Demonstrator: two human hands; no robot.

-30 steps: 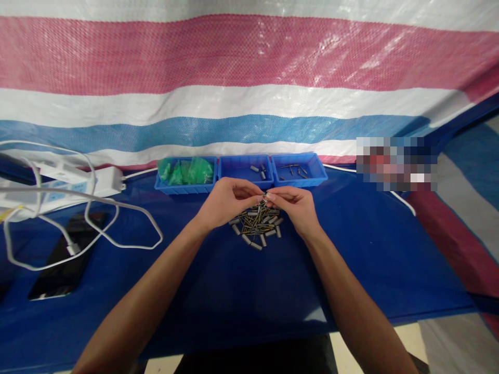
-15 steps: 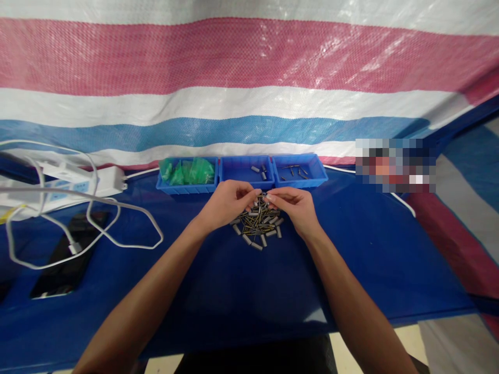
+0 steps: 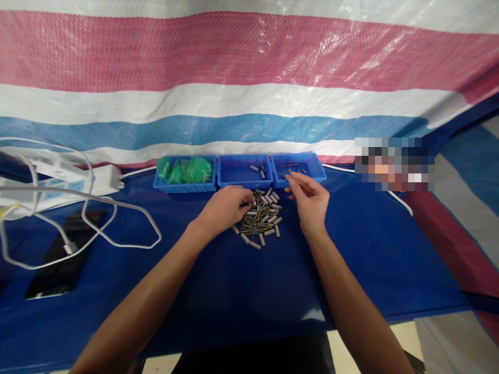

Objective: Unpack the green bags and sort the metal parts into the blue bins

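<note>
A heap of thin metal pins point(image 3: 255, 227) and short grey metal cylinders point(image 3: 255, 245) lies on the blue table cover. At the heap's upper left edge is my left hand point(image 3: 226, 208), its thumb and fingers curled together; whatever is between them is hidden. My right hand point(image 3: 314, 202) pinches with thumb and forefinger at the front rim of the right blue bin point(image 3: 319, 175). What that pinch holds is too small to make out. Several thin pins lie inside this bin. The middle blue bin point(image 3: 234, 171) contains a few grey cylinders.
Green plastic bags point(image 3: 191, 171) fill the left blue bin point(image 3: 158, 183). On the left are a white power strip point(image 3: 105, 179), looping white cables point(image 3: 156, 228) and a black phone point(image 3: 58, 267). A striped plastic sheet point(image 3: 234, 52) hangs behind the bins.
My right hand has moved from the heap up and right to the right bin's front rim. My left hand stays by the heap, apart from the right one now.
</note>
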